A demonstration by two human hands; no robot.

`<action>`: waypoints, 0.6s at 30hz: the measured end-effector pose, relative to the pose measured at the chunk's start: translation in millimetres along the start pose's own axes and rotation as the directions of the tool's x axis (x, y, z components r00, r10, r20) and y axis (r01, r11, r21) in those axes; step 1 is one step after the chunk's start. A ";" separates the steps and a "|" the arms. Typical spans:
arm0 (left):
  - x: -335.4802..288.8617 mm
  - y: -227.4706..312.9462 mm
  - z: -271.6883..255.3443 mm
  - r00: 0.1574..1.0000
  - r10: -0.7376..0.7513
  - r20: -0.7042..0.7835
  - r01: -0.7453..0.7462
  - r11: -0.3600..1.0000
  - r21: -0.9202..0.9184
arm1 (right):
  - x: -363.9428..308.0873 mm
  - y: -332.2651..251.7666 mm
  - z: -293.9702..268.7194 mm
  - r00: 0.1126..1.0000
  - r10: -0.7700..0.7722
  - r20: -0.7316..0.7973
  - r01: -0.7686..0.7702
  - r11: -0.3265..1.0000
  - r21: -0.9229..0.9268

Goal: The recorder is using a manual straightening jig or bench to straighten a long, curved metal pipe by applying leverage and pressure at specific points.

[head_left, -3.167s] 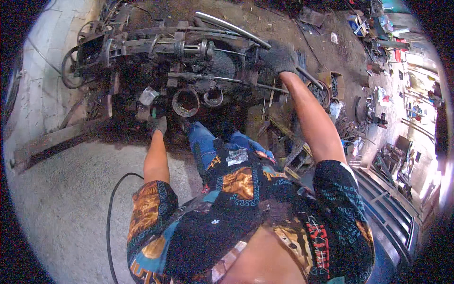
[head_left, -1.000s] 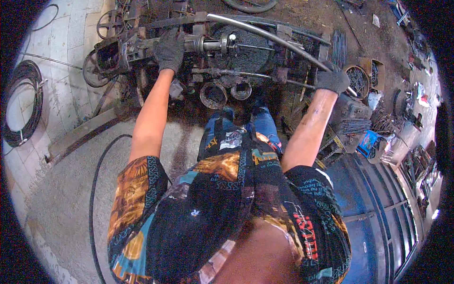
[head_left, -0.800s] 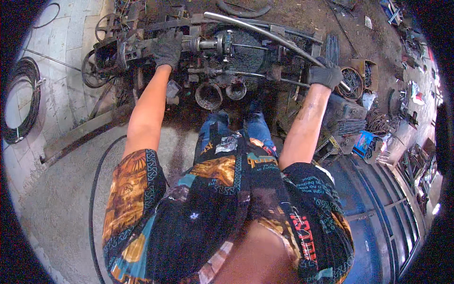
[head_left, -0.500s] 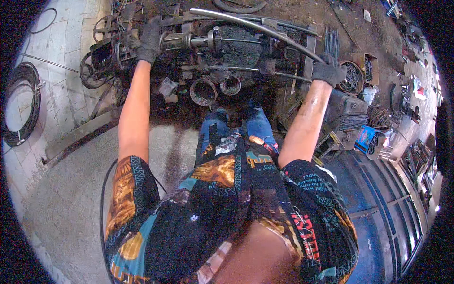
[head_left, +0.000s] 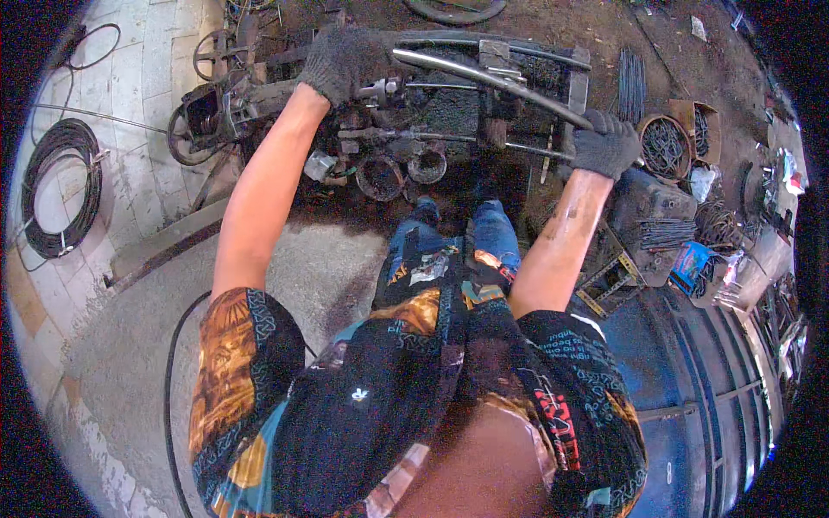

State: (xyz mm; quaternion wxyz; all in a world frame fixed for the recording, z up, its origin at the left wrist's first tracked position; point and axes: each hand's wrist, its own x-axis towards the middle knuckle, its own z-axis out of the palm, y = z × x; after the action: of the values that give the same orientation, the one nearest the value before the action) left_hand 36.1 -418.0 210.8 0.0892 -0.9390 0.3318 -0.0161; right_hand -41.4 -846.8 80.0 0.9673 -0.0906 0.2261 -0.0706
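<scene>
My right hand [head_left: 606, 144], in a dark knit glove, is closed around the lower right end of a long, slightly curved metal rod [head_left: 494, 80]. The rod slants over a dark, greasy machine [head_left: 440, 112], its far end up and to the left. Also gloved, my left hand [head_left: 335, 65] is over the machine's left part, beside a metal shaft fitting [head_left: 380, 91] and short of the rod's far end. Its fingers blend into the dark machine, so their grip is hidden. Below the shaft are two round, open-mouthed metal containers [head_left: 378, 177].
At left, a coil of black cable [head_left: 65, 186] lies on pale paving. A basket of metal pieces [head_left: 663, 147], a cardboard box [head_left: 696, 129] and a bundle of thin rods [head_left: 632, 85] sit at right. Blue metal panels [head_left: 682, 380] lie at lower right; a black cable [head_left: 171, 388] curves at lower left.
My left hand has moved right along the machine, toward the rod's far end. My right hand keeps hold of the rod. The whole view has shifted a little.
</scene>
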 end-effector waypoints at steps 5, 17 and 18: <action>-27.4 37.9 -17.8 0.982 -0.177 0.066 0.181 0.982 -0.063 | 36.6 -21.2 23.7 0.878 0.175 0.445 0.478 -0.285 -0.831; -118.3 112.4 50.0 0.838 -0.534 -0.114 0.357 0.693 -0.627 | 207.5 97.3 64.4 0.976 0.109 0.188 0.028 -0.921 0.388; -163.7 88.8 63.0 0.764 -0.646 -0.005 0.510 0.608 -0.608 | 179.0 158.7 84.7 0.978 0.145 0.153 0.093 -0.948 0.305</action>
State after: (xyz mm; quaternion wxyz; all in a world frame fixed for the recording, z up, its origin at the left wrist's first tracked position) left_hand -140.8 -373.5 137.8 -0.2455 -0.9681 0.0051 -0.0493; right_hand 170.8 -711.8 45.7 0.2263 0.9613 0.0308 -0.1543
